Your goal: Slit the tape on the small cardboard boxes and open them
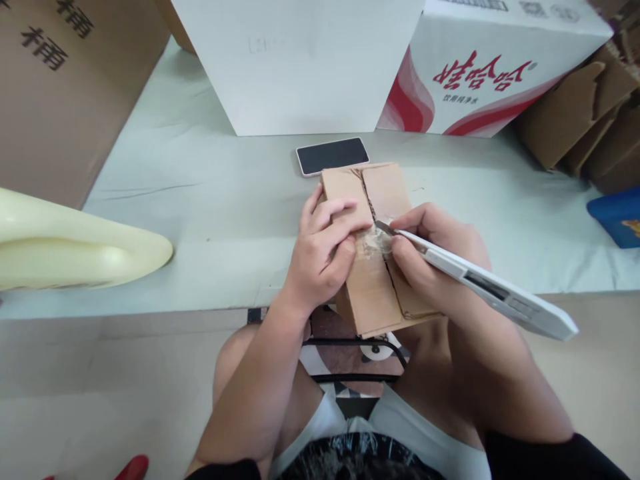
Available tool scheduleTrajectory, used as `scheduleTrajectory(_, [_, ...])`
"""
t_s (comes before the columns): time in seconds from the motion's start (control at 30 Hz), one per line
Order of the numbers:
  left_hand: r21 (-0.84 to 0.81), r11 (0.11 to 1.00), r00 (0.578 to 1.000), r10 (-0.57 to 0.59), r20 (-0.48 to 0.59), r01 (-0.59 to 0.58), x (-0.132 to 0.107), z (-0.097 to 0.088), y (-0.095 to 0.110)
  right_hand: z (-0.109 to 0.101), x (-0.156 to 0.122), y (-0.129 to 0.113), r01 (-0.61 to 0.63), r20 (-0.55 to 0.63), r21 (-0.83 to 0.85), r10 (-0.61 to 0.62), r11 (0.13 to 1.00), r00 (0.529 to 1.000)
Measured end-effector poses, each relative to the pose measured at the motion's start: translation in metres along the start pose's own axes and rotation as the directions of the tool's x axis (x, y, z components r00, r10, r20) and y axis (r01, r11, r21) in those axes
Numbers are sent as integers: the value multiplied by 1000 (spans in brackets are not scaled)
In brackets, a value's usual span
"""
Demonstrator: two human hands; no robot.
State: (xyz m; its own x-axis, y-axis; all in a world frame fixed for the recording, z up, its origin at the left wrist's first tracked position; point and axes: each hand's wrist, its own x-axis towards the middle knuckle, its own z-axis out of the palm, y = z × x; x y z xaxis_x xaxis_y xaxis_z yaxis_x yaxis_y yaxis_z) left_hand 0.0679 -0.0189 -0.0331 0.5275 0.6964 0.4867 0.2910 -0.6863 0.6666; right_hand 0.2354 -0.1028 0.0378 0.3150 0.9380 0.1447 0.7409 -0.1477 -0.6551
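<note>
Across the near edge of the table (240, 220), one end jutting past it, a small cardboard carton (373, 287) looks light and fairly stiff, though its top flaps would probably give under pressure; its side walls seem the surest hold. The left hand (325, 250) rests on its left side and top, fingers loosely spread; the right hand (443, 250) grips a white utility knife (481, 283), blade at the wrinkled clear tape (375, 245).

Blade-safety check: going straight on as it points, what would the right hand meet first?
Likely the left hand, its fingertips just past the tip of the utility knife. The blade is already at the clear tape on the cardboard box; depth there is hard to judge.
</note>
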Motion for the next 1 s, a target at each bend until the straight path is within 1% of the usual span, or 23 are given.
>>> scheduleTrajectory(0.2, [-4, 1000, 1000, 1, 1, -1, 0, 1, 0, 0, 2, 1, 14, 5, -45, -14, 999, 1000])
scheduleTrajectory(0.37, [-13, 1000, 1000, 18, -18, -18, 0, 2, -1, 0, 5, 1, -2, 59, -46, 5, 999, 998])
scheduleTrajectory(0.47, [-15, 1000, 1000, 22, -18, -22, 0, 2, -2, 0, 6, -1, -9, 69, -33, 11, 999, 998])
scheduleTrajectory(0.6, [-11, 1000, 1000, 8, -15, -8, -1, 1, -2, -1, 5, -1, -12, 43, -22, 13, 1000, 999])
scheduleTrajectory(0.83, [-25, 999, 999, 39, -31, -39, 0, 1, -1, -6, 9, 5, -45, 122, 55, 38, 997, 992])
scheduleTrajectory(0.9, [-19, 999, 999, 35, -28, -36, 0, 1, -1, -6, 8, 5, -36, 114, 63, 29, 997, 993])
scheduleTrajectory(1.0, [-15, 999, 999, 37, -25, -37, -1, 1, -2, -4, 6, 3, -16, 59, 64, 12, 998, 998])
